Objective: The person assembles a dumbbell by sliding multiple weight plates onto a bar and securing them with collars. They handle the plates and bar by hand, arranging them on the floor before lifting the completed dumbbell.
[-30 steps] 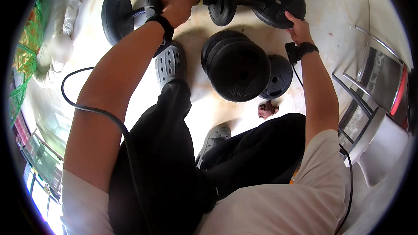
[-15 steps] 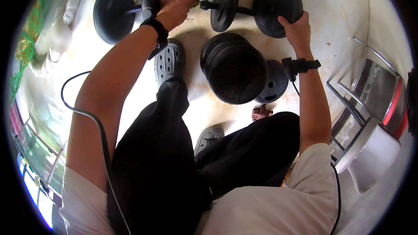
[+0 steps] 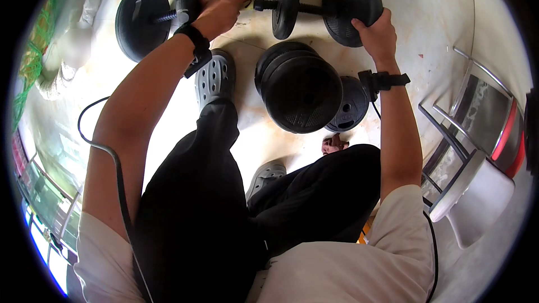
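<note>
My left hand (image 3: 220, 14) is closed around the inner end of the left dumbbell (image 3: 142, 21), beside its smaller black plate (image 3: 191, 1). The hand hides that end of the bar, while threads show between the two plates. Just right of my fingertips, a small gap away, is the bar end (image 3: 261, 4) of a second dumbbell. This right dumbbell carries a smaller inner plate (image 3: 286, 7) and a larger outer plate (image 3: 349, 5). Gripping the near rim of that outer plate is my right hand (image 3: 378, 36), thumb on its face.
A stack of black weight plates (image 3: 303, 92) stands between my feet and the dumbbells, with another plate (image 3: 349, 106) leaning beside it. Grey clogs (image 3: 215, 78) are on my feet. A metal-framed chair (image 3: 477, 179) lies at right; green netting (image 3: 36, 62) hangs at left.
The whole view has shifted slightly. The left dumbbell's outer plate has come a little nearer to me, and the right dumbbell has turned slightly. Both hands keep their holds.
</note>
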`<state>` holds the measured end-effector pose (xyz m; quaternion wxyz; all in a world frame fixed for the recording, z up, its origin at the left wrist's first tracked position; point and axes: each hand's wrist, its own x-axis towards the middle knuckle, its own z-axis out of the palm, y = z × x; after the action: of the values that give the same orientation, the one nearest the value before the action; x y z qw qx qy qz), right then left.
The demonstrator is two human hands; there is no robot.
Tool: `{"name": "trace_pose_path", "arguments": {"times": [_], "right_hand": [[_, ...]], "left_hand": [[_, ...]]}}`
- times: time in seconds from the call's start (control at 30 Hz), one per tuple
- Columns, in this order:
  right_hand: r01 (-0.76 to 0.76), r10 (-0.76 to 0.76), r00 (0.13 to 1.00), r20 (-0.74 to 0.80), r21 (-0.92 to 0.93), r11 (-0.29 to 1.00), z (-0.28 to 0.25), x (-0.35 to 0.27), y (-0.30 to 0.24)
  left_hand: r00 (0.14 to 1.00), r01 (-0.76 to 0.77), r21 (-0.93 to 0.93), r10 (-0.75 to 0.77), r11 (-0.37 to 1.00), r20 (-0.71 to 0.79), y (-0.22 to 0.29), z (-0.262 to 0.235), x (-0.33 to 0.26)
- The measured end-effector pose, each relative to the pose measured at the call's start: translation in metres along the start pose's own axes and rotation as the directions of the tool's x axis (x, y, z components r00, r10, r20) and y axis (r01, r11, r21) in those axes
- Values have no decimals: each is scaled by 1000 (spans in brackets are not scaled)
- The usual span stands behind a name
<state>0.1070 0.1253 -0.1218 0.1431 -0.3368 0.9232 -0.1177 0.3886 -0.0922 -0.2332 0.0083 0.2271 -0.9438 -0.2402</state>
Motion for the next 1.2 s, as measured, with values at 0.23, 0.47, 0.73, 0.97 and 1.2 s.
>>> {"name": "trace_pose_path", "arguments": {"times": [0.23, 0.47, 0.73, 0.97, 1.2], "right_hand": [[-63, 63, 998, 3, -19, 998, -1, -7, -15], [-10, 10, 1000, -5, 59, 998, 0, -22, -32], [119, -127, 991, 51, 140, 983, 3, -25, -47], [201, -226, 971, 79, 248, 948, 8, -29, -31], [100, -129, 991, 45, 400, 911, 26, -26, -42]], "left_hand": [[996, -55, -109, 48, 993, -70, 2, -8, 6], [999, -31, -65, 30, 997, -13, 32, -10, 7], [999, -16, -23, 17, 1000, 40, 64, 3, 13], [959, 90, -33, -96, 995, -267, 65, -104, -15], [517, 809, 46, -672, 586, -530, -122, -114, -147]]}}
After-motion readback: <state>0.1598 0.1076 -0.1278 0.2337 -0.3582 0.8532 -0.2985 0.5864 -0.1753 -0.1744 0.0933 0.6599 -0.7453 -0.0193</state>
